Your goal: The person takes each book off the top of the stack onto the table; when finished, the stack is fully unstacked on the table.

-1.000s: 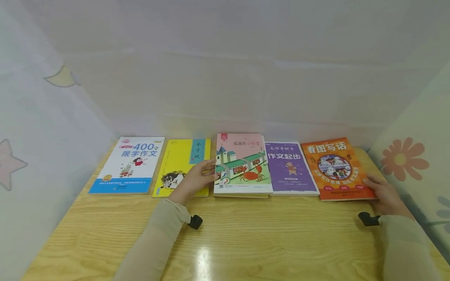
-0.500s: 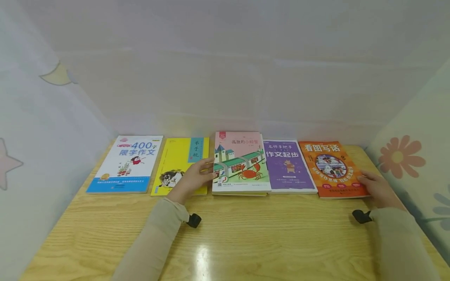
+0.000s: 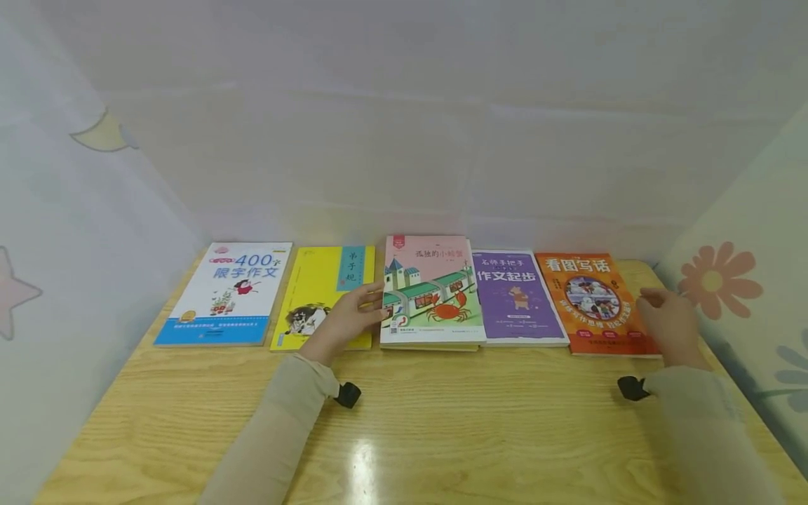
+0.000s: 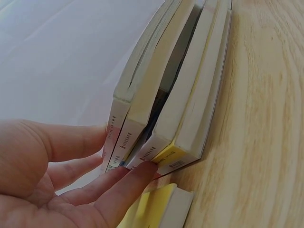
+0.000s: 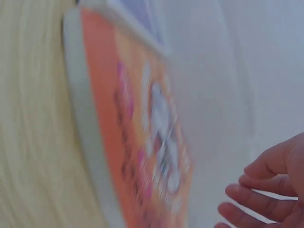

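At centre frame, the left hand presses relaxed fingers against the spines of a stacked pile of paperbacks. The right hand, loosely spread, hovers beside the glossy orange book on the wooden table.

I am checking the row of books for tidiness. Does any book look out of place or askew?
Yes: the crab-cover book lies on a stack of books with uneven edges. The orange book sits slightly turned.

Head view high over table, wrist views close, sharing books' edges.
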Tool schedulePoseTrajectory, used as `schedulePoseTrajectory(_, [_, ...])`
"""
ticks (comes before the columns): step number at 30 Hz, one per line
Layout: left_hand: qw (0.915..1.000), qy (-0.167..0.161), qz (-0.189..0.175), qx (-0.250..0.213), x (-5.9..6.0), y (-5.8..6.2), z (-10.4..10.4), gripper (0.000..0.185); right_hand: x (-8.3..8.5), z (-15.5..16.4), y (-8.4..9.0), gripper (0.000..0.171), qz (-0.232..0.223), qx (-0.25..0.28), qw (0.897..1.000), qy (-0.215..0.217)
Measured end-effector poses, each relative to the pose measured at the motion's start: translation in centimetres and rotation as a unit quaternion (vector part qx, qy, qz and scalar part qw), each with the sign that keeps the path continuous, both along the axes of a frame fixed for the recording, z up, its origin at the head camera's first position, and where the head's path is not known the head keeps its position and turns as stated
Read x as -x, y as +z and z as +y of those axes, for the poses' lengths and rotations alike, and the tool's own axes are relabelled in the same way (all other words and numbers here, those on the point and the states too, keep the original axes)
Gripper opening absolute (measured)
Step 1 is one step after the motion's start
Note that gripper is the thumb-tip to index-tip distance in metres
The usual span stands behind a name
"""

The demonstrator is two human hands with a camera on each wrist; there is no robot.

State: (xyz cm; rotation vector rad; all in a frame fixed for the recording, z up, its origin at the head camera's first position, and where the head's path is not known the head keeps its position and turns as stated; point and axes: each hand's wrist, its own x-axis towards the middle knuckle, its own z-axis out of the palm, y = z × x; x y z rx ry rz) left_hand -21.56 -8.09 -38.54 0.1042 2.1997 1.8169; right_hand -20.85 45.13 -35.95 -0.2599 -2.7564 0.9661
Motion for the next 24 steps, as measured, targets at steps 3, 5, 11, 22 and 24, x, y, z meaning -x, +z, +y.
schedulePoseTrajectory(3, [1.0000,0.003,0.002,0.002,0.0,0.0,-0.1,0.064,-0.1,-2.8,1.0,0.046,0.039,0.012,0.999,0.017])
schedulePoseTrajectory(5, [1.0000,0.002,0.005,0.001,-0.1,0.0,-0.1,0.063,-0.2,-4.5,1.3,0.046,0.045,0.032,0.998,0.037])
schedulePoseTrajectory(11, [0.9993,0.002,0.025,0.026,-0.2,-0.2,0.4,0.066,-0.5,-8.9,1.0,0.039,0.059,0.149,0.982,0.103])
schedulePoseTrajectory(22, [0.9988,0.018,0.028,0.037,-0.4,0.1,0.8,0.068,0.0,-15.4,0.1,0.044,-0.048,0.256,0.945,0.196])
schedulePoseTrajectory(24, [0.9992,0.014,0.019,0.032,-0.3,0.0,0.6,0.069,0.3,-16.3,-0.2,0.044,-0.062,0.270,0.939,0.203])
